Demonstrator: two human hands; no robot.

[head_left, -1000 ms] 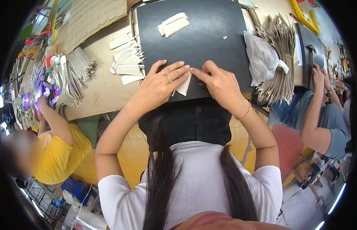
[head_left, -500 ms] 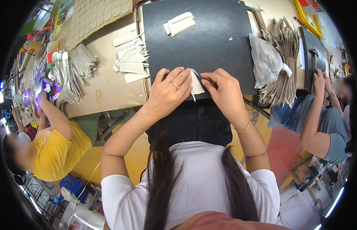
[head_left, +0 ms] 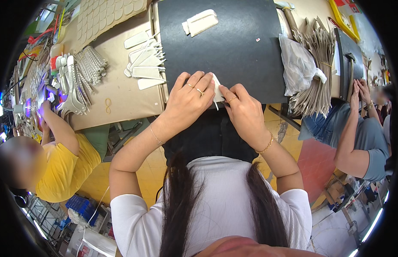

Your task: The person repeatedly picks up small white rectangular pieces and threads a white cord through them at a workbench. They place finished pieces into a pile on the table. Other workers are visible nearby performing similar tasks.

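At the near edge of the black mat (head_left: 233, 47), a small white flat piece with a narrow strip (head_left: 217, 91) lies between my hands. My left hand (head_left: 191, 96) lies over its left side, fingers bent and pressed together on it. From the right, my right hand (head_left: 243, 107) pinches the piece's lower right edge with thumb and bent fingers. The fingers hide much of the piece, and the thin strip end sticks out below it. Farther up the mat rests a small stack of white pieces (head_left: 201, 22).
Left of the mat lie fanned white tabs with thin strips (head_left: 145, 62), braided strips (head_left: 91, 64) and a card of rounded beige shapes (head_left: 109, 19). On the right are a white plastic bag (head_left: 296, 64) and a tied bundle of grey-beige strips (head_left: 316, 64). People work on both sides.
My right hand has come down and left, its fingers now on the piece's right edge, covering more of it. The left hand stays on the piece, nearly unmoved.
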